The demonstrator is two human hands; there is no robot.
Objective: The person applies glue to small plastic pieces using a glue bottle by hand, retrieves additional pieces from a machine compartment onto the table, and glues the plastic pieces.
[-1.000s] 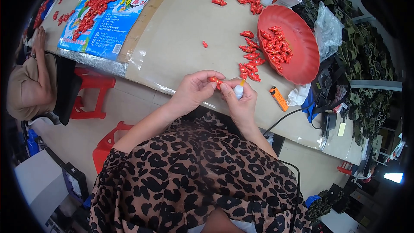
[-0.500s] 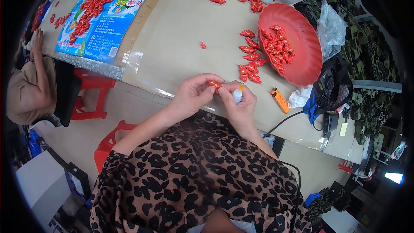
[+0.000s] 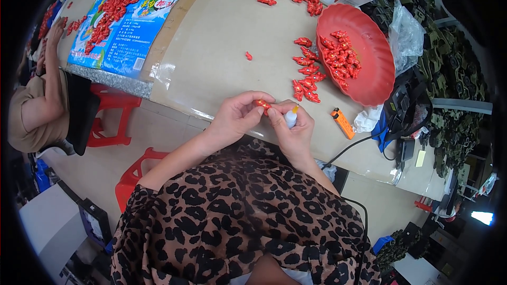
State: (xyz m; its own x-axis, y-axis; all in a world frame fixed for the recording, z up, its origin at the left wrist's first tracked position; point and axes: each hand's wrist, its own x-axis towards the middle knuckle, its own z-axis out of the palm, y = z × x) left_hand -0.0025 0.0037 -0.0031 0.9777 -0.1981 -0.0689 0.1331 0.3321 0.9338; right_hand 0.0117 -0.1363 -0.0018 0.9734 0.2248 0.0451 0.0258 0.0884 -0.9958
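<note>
My left hand [image 3: 238, 116] pinches a small red piece [image 3: 261, 104] at its fingertips, just above the table's near edge. My right hand [image 3: 293, 129] is closed around a small white glue bottle [image 3: 291, 119] whose yellow tip points toward the red piece. The two hands touch at the fingertips. A cluster of the same red pieces [image 3: 306, 74] lies on the table just beyond my hands, and more fill a red oval tray [image 3: 372, 82] to the right.
An orange lighter [image 3: 342, 122] lies right of my hands, next to a crumpled tissue. A blue printed sheet [image 3: 124, 21] with red pieces lies far left, where another person [image 3: 39, 100] sits. Red stools [image 3: 113, 119] stand below the table edge. Bags and clutter crowd the right side.
My hands have stayed near the table's front edge, and the bottle tip has come a little closer to the red piece. Nothing else has moved.
</note>
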